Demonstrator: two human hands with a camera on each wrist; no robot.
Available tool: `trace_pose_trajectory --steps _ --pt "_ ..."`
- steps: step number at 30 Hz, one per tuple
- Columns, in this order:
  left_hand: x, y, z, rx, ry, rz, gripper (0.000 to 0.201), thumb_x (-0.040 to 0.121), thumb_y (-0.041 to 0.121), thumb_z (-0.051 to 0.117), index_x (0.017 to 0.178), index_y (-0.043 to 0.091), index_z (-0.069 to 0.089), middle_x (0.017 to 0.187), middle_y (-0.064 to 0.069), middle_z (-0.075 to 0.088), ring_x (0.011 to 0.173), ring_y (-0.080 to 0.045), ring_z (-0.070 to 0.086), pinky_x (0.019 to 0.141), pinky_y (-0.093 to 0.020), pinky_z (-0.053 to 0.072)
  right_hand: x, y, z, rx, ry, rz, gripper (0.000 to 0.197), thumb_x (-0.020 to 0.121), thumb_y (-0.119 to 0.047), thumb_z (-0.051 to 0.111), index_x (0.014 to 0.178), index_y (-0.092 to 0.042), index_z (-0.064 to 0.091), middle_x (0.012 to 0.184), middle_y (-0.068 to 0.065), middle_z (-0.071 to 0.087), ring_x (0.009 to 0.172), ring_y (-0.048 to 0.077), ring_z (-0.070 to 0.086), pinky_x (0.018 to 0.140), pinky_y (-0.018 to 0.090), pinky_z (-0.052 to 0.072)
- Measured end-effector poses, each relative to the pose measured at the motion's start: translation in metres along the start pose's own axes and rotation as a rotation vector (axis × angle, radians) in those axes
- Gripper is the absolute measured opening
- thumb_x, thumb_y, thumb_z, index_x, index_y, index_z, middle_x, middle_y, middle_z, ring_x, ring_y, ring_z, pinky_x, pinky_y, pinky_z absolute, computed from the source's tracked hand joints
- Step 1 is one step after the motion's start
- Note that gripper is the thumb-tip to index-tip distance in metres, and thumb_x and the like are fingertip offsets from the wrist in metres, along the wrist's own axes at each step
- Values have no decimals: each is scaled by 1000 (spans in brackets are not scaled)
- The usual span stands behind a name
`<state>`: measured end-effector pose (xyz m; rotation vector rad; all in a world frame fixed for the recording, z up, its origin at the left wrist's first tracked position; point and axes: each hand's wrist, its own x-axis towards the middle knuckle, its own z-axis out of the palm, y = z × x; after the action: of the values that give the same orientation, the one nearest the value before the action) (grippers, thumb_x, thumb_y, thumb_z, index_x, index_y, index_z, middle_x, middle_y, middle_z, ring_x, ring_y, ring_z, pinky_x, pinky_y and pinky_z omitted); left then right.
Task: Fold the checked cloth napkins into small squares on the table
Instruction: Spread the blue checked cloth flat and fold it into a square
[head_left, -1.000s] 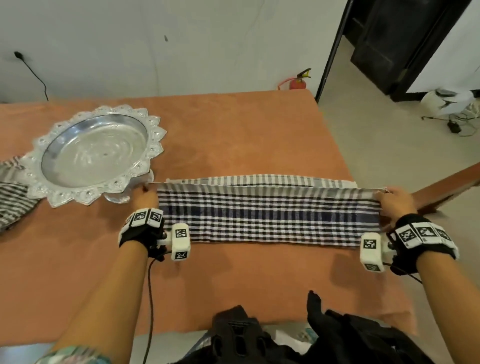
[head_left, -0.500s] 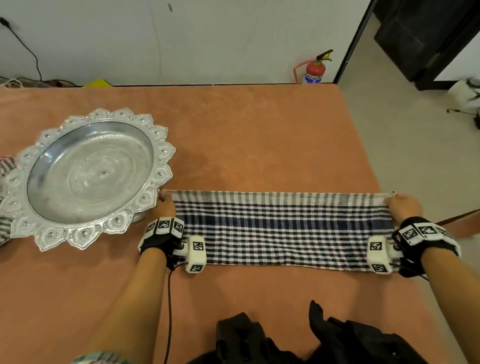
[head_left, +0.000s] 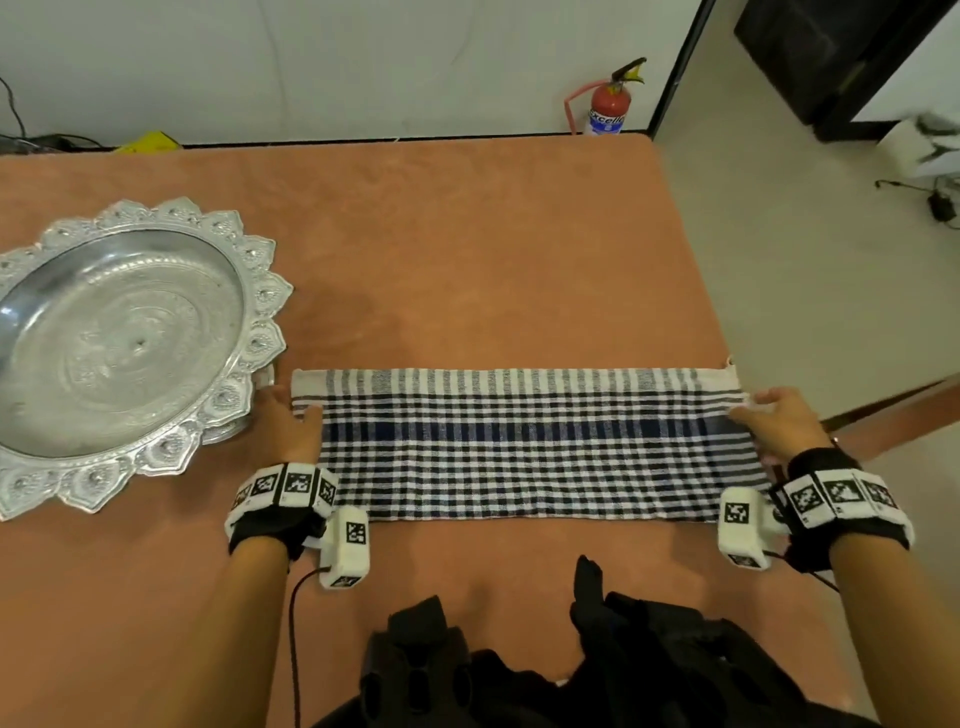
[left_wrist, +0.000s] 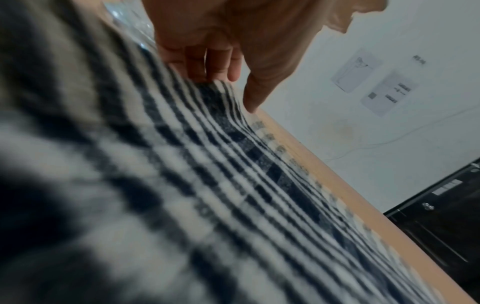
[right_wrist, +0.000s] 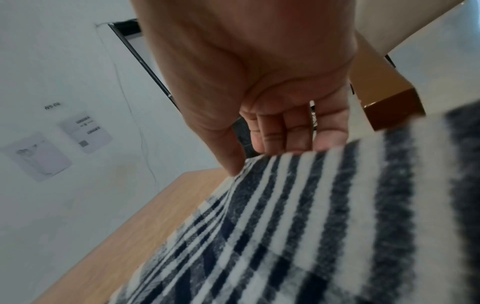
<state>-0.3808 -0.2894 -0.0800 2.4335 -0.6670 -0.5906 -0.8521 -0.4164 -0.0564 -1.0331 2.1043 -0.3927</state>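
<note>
Head view is taken from above, faced forward and down over the table (head_left: 467, 234). Wrist views are set low along left hand (left_wrist: 233, 37) and right hand (right_wrist: 259, 82) (very near, foreground blurred). The checked napkin (head_left: 519, 447) is shared by all.

1. The head view is bright, with soft, even indoor light. The orange table (head_left: 467, 249) carries only faint shadows, beside the silver tray (head_left: 124, 343) and under the wrists.
2. The tray's bowl shows mild glare near its left side.
3. Wide-angle distortion bends the table's far edge and the door frame.
4. The left wrist view is dimmer. The checked napkin (left_wrist: 233, 164) is fairly sharp near the fingers and heavily blurred at lower left.
5. In the right wrist view the right hand (right_wrist: 246, 72) is shaded and soft, and the napkin blurs toward the right edge.
</note>
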Motion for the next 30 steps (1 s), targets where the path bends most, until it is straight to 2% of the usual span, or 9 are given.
trace_pose_trajectory --steps 2,6,9,14,16,18,25,28,30 --pt "-15 -11 -2 -14 -5 -12 41 88 17 57 125 4 42 123 -21 57 109 -38 57 94 -44 42 -15 12 -6 -19 -72 4 44 84 -7 65 121 -6 42 101 14 52 81 26 54 58 29 42" --pt "-46 -34 -7 49 -16 -44 48 91 19 52 134 8 34 125 -24 54 113 -43 52 98 -47 38 -26 38 -9 -157 -116 10 51 78 0 67 122 -5 43 113 18 56 103 32 55 87 38 45" --pt "-57 -44 -10 114 -15 -4 53 89 9 50 138 5 31 122 -30 55 113 -47 51 96 -48 39 -29 51 -10 -243 -92 -18 48 77 0 66 122 -3 46 120 22 56 113 34 53 89 34 42" --pt "-52 -59 -15 269 -86 14 40 91 6 48 126 -12 47 114 -35 58 110 -47 52 92 -47 41 -29 66 -13 -276 -22 -82 27 75 1 66 101 0 58 107 24 62 104 37 56 88 40 46" --pt "-48 -66 -18 291 -102 17 40 92 8 49 128 -9 48 120 -33 56 115 -46 51 96 -46 40 -31 74 -14 -285 -4 -106 8 74 0 64 81 -1 61 96 25 64 94 38 59 81 40 47" --pt "-46 -72 -21 245 -97 36 43 91 7 51 132 -3 45 127 -29 54 120 -43 48 102 -46 37 -34 81 -13 -269 11 -128 7 75 1 62 69 -1 60 88 25 64 88 38 60 75 37 46" --pt "-39 -86 -22 226 -148 57 34 92 7 48 124 -3 54 121 -30 57 116 -44 51 102 -47 41 -42 92 -15 -166 87 -163 9 80 1 58 81 9 62 84 24 61 80 32 53 71 33 38" --pt "-39 -83 -22 264 -136 75 33 91 7 47 121 -4 56 120 -30 57 114 -44 52 100 -46 42 -48 99 -15 -133 91 -157 4 83 -1 57 79 -2 58 86 18 57 83 29 51 76 34 38" --pt "-40 -79 -24 292 -135 74 31 91 7 46 119 -4 57 119 -30 58 112 -44 53 98 -45 43 -49 103 -16 -97 96 -143 3 83 -3 57 82 -5 58 94 21 61 87 29 52 81 36 40"
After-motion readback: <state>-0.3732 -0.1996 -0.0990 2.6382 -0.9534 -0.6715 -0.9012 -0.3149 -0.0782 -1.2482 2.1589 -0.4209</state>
